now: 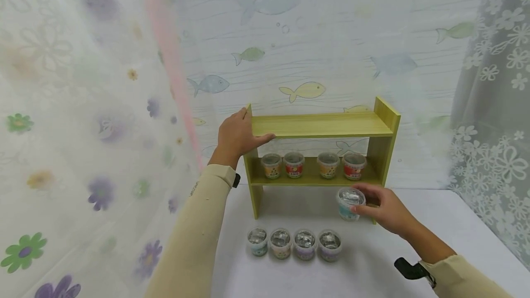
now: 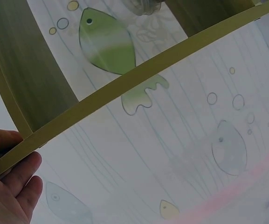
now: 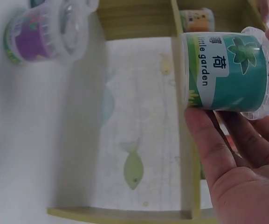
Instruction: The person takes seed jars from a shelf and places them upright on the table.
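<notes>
My left hand (image 1: 238,134) grips the upper left side panel of a small yellow-green wooden shelf (image 1: 323,125); the left wrist view shows fingers (image 2: 24,175) on both sides of the panel's edge. Lifted above the table before the shelf's lower right, a clear-lidded plastic cup (image 1: 348,210) is held in my right hand (image 1: 387,208). Its teal label reads "little garden" with a green leaf, plain in the right wrist view on the cup (image 3: 232,72). The thumb and fingers of the right hand (image 3: 246,172) are around the cup's sides.
On the middle board stand two orange-labelled cups (image 1: 271,168) and two red-labelled cups (image 1: 354,169). A row on the white table (image 1: 290,282) before the shelf has a teal cup (image 1: 258,245), a pale-labelled cup (image 1: 281,248) and two purple ones (image 1: 305,249). Patterned curtains (image 1: 331,36) hang behind.
</notes>
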`<action>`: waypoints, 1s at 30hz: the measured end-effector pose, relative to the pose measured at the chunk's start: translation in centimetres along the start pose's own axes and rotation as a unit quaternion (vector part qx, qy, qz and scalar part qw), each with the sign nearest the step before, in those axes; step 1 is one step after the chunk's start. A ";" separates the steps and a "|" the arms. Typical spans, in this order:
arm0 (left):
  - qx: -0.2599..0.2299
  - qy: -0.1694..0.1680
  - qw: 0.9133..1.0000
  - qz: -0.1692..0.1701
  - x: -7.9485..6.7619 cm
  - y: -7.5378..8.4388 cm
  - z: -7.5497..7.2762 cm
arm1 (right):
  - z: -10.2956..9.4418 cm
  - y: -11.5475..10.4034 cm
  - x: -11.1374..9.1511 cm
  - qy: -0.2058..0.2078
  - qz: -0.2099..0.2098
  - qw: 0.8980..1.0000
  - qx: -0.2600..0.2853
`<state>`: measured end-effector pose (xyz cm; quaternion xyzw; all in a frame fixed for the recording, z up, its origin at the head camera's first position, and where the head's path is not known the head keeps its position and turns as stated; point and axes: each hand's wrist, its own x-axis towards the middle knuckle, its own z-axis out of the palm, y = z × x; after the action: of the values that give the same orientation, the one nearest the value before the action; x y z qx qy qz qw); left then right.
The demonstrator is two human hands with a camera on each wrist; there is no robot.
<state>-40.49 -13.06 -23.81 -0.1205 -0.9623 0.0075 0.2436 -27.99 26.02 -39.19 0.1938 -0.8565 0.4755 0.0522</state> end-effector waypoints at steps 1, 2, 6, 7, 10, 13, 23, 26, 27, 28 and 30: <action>0.000 0.000 1.000 0.000 0.0 0.0 0.0 | 0.1 0.3 -0.1 0.000 0.003 1.000 0.001; 0.000 0.001 1.000 0.000 0.0 0.0 0.1 | 0.2 0.6 -0.3 0.001 0.006 1.000 0.002; -0.004 -0.001 1.000 0.001 0.1 -0.1 0.2 | 0.8 1.8 -0.8 0.004 0.019 1.000 0.000; -0.002 -0.001 1.000 0.001 0.2 -0.1 0.2 | 0.9 2.1 -0.9 0.004 0.022 1.000 0.000; 0.002 -0.002 1.000 0.001 0.2 -0.2 0.1 | 1.3 2.8 -1.1 0.005 0.030 1.000 0.004; 0.005 -0.002 1.000 0.001 0.3 -0.2 0.0 | 1.7 3.3 -1.4 0.000 0.035 0.999 0.004; -0.003 -0.007 1.000 0.003 0.4 -0.2 0.1 | 2.8 5.1 -2.3 0.003 0.050 0.999 -0.004; -0.004 -0.007 1.000 0.003 0.5 -0.2 0.1 | 3.2 5.8 -2.5 0.005 0.054 0.999 0.001; -0.005 -0.006 1.000 0.003 0.5 -0.2 0.1 | 3.3 6.1 -2.6 0.004 0.057 0.998 0.003; -0.006 -0.006 1.000 0.003 0.5 -0.2 0.1 | 3.5 6.3 -2.7 0.004 0.060 0.998 0.005; -0.007 -0.006 1.000 0.003 0.5 -0.2 0.1 | 3.7 6.8 -2.8 0.000 0.067 0.998 0.009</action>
<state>-41.06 -13.16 -23.65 -0.1248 -0.9636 0.0025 0.2365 -27.62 26.90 -47.34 0.1367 -0.8631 0.4858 0.0187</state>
